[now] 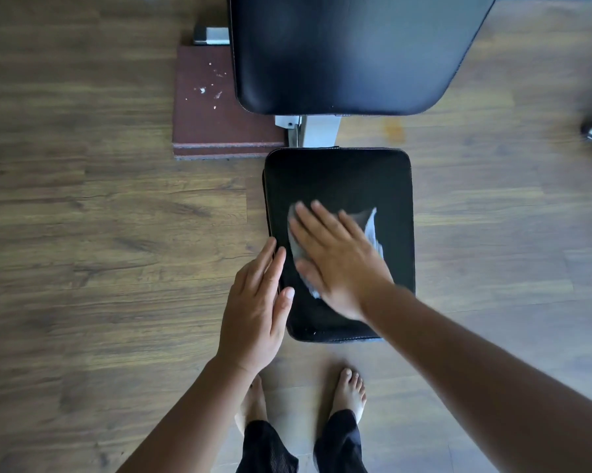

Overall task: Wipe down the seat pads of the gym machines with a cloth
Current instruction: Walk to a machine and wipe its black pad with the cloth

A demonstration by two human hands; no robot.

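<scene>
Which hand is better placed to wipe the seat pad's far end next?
Right. The right hand presses flat on the cloth mid seat pad, so it likely just pushes forward. The left hand is at the pad's left edge, off the cloth.

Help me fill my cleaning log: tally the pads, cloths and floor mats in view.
Black pads: 2, the seat pad and the back pad
Grey cloth: 1
Red-brown floor mat: 1
Total: 4

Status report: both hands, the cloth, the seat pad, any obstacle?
Right hand flat, pressing grey cloth on seat pad. Left hand open at pad's left edge. No obstacle seen on pad.
</scene>
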